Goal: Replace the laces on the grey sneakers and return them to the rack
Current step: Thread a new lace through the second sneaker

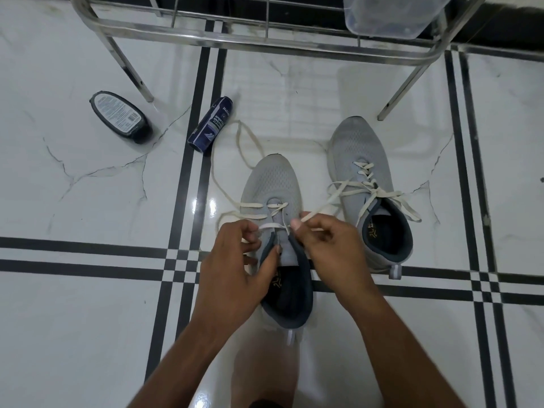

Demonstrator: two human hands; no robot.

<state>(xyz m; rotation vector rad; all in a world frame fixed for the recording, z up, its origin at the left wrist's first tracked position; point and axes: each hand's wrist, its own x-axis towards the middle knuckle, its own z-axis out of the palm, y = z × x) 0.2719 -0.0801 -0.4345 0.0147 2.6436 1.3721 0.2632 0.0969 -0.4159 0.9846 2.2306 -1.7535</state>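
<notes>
Grey near sneaker (272, 201) sat toe-far on the white tiled floor (88, 319), only part laced: cream lace (250, 206) crossed the lowest eyelets, upper eyelets bare. Left hand (235, 260) gripped the left edge of the throat, thumb inside by the tongue, fingers curled round the lace there. Right hand (326, 240) pinched the other lace end between thumb and forefinger, tip pointing far-right. Both grips narrow and loaded.

Second sneaker (368, 178) stood just right and farther, fully laced, bow loose, ends splayed. So by my read one shoe was done and this one roughly a third through.

Notes for doing the step well:
- Slack was long: lace looped out far-left toward the blue cleaner can (210, 125). Pull each pass snug before the next, or the rows go uneven.
- Keep the lace flat through the eyelet; a twist looked likely on the crossing near the tongue.
- Left hand should keep spreading the eyelet flap so the tip enters cleanly.
- Match the crossing order of the laced shoe.
- Even up both ends before the top eyelets.

Dark polish bottle (120, 116) lay far-left, well apart, no interference. Steel rack (265, 42) stood at the far side, a clear plastic tub (391, 16) on its right part; space for the pair on it could not be judged.
</notes>
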